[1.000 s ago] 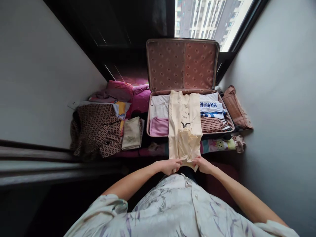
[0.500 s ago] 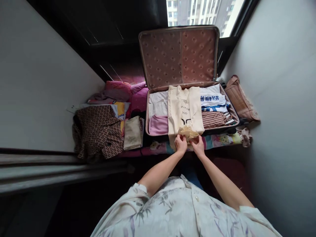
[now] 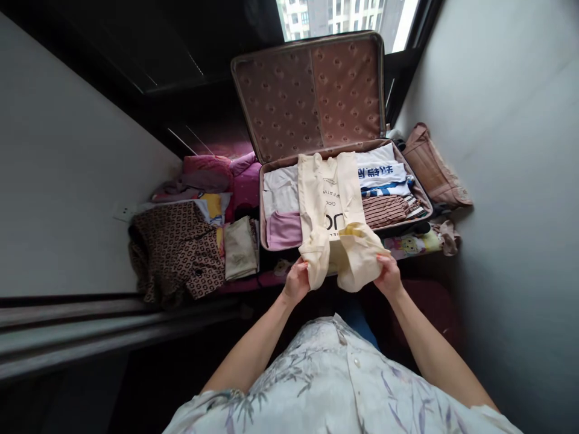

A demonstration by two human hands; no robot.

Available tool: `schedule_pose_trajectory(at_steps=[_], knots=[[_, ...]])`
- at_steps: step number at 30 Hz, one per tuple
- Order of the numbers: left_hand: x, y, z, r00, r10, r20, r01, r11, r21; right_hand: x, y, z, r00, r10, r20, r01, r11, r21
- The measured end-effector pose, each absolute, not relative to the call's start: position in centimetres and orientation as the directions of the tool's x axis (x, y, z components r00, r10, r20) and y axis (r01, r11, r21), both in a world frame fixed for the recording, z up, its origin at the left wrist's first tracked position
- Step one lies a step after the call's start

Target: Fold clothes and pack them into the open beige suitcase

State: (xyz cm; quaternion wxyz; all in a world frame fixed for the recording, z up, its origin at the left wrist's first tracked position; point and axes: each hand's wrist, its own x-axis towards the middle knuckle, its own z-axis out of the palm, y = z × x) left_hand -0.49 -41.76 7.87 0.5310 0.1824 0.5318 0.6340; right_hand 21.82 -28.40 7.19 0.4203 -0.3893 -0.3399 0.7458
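Note:
A cream T-shirt with dark printed letters lies lengthwise down the middle of an open suitcase; its near end hangs over the front rim. My left hand grips the shirt's near left corner. My right hand grips the near right corner. Both hands hold the folded-back fabric spread apart just in front of the suitcase. Folded white, pink and striped clothes lie in the suitcase on either side of the shirt.
The suitcase lid stands upright against a window. Left of the case lie a brown patterned garment, a folded beige cloth and pink bedding. A brown bag leans by the right wall. White walls close in both sides.
My hands, close together at the shirt's bunched hem half a second ago, have moved apart and pulled the near end wide. The view has shifted slightly.

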Motion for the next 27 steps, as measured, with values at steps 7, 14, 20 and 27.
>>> schedule_pose_trajectory(at_steps=[7,14,20,27], knots=[[2.7,-38.4,6.6,-0.210,0.977,-0.039,0.146,0.071,0.987,24.8,-26.8,9.4,-0.241,0.925,-0.293,-0.506,-0.377,-0.776],[7.0,-32.8,3.8,0.161,0.987,0.013,0.896,-0.152,0.417,27.1,-26.8,8.6,-0.226,0.930,-0.290,-0.465,-0.365,-0.807],[7.3,-33.0,4.0,0.284,0.958,0.037,0.791,-0.256,0.555,28.2,-26.8,8.4,-0.175,0.924,-0.341,-0.498,-0.382,-0.779],[8.4,-32.8,4.1,0.107,0.993,-0.052,0.430,0.001,0.903,28.8,-27.5,8.8,-0.222,0.927,-0.303,-0.396,-0.370,-0.841]])
